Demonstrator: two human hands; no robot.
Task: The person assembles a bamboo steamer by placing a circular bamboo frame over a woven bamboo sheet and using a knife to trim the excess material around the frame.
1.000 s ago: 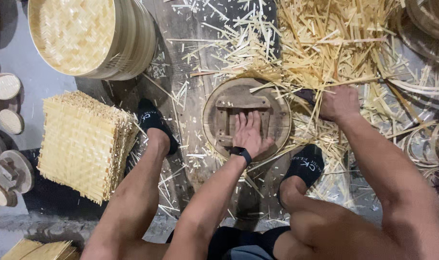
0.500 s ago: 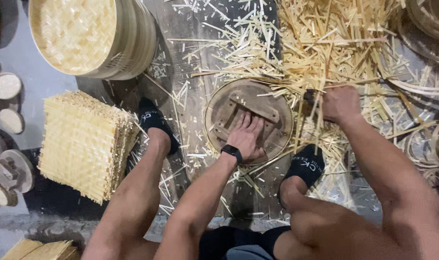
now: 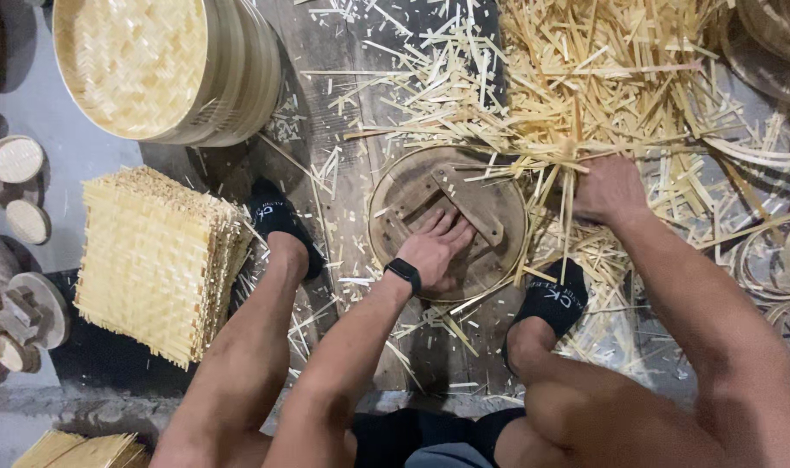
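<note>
My left hand point(image 3: 435, 251) lies flat, fingers spread, inside a round bamboo steamer frame point(image 3: 395, 195) with wooden cross slats, which rests on the floor between my feet. A black watch sits on that wrist. My right hand point(image 3: 609, 188) is closed around a bunch of thin bamboo strips point(image 3: 571, 186) at the right rim of the frame, at the edge of a big loose pile of strips point(image 3: 585, 78).
A stack of woven square bamboo mats point(image 3: 152, 260) lies at left. A stack of large round steamer lids point(image 3: 152, 69) stands at top left. Small round wooden pieces point(image 3: 13, 160) line the left edge. Bamboo hoops point(image 3: 776, 251) lie at right. My black-socked feet point(image 3: 278, 221) flank the frame.
The round frame has turned under my left hand, so its cross slats now run at an angle. My right hand stayed at the frame's right rim on the strips.
</note>
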